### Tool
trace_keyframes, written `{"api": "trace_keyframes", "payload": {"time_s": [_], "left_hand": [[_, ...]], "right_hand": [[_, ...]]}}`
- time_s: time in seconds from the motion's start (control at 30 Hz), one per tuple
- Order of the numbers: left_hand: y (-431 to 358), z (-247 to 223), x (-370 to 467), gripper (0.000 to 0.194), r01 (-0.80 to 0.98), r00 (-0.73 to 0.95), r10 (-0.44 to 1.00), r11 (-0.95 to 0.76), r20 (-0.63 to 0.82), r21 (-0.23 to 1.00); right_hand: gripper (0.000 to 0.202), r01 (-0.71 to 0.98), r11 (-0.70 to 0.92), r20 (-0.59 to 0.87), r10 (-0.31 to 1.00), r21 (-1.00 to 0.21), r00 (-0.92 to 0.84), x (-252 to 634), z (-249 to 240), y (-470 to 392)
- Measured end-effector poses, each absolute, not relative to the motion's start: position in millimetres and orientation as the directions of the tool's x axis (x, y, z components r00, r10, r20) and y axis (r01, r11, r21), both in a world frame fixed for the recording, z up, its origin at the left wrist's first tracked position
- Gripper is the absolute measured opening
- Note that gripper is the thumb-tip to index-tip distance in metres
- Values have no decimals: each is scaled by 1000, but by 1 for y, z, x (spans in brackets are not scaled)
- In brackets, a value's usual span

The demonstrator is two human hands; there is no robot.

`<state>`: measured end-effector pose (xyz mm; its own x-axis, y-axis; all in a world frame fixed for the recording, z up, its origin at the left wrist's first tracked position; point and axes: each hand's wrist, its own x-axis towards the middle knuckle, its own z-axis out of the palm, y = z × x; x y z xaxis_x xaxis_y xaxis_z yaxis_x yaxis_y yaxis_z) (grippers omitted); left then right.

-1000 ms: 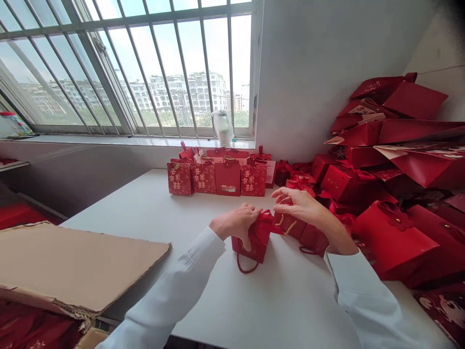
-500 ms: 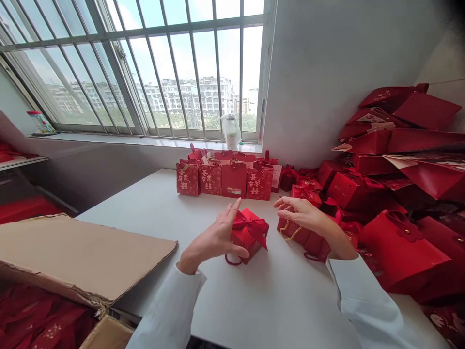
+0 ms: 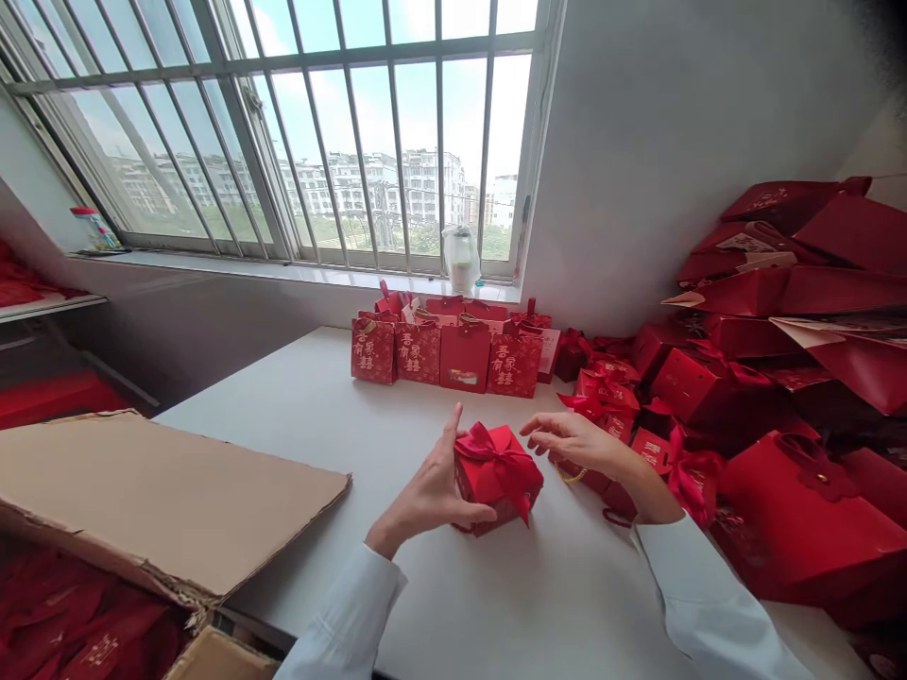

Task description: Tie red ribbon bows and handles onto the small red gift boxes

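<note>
A red gift box (image 3: pixel 500 477) with a satin ribbon bow on its lid sits on the white table in front of me. My left hand (image 3: pixel 436 482) is around its left side, thumb along the front and fingers behind. A dark red cord handle shows partly beneath that hand. My right hand (image 3: pixel 577 442) hovers just right of the box, fingers loosely bent and apart, with nothing in it. Below the right hand lie red boxes, one with a yellow cord handle (image 3: pixel 571 472).
Several red paper bags (image 3: pixel 464 357) stand in a row at the back of the white table (image 3: pixel 283 378). Red boxes (image 3: pixel 808 510) are heaped along the right. At left is an open cardboard carton (image 3: pixel 170 491) holding red items. A barred window is behind.
The gift box has shifted slightly right and towards me, and my left hand has moved with it. My right hand has come closer to the box. The view has shifted a little.
</note>
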<state>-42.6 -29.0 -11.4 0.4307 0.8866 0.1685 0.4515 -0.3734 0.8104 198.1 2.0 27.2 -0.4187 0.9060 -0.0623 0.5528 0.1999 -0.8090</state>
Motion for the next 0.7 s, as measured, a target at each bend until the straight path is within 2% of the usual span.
{"api": "trace_keyframes", "payload": {"time_s": [0.1, 0.2, 0.37, 0.5, 0.57, 0.7], "left_hand": [[-34, -3, -42, 131, 524, 440, 881, -412, 177, 745], [-40, 5, -32, 134, 558, 443, 874, -443, 200, 701], [-40, 12, -24, 127, 576, 403, 899, -394, 170, 716], [-43, 17, -32, 124, 579, 437, 881, -429, 181, 693], [-47, 19, -37, 110, 599, 428, 884, -433, 188, 674], [-57, 22, -40, 58, 637, 436, 872, -474, 222, 608]], "right_hand": [[31, 528, 214, 5, 929, -822, -370, 196, 25, 4], [31, 509, 225, -49, 882, -831, -470, 194, 24, 5], [28, 513, 179, -37, 923, -840, -382, 196, 24, 7], [32, 436, 204, -1, 904, -877, -427, 191, 24, 6], [37, 392, 194, -8, 889, -900, -457, 188, 21, 6], [47, 346, 177, -2, 889, -921, -458, 183, 9, 12]]}}
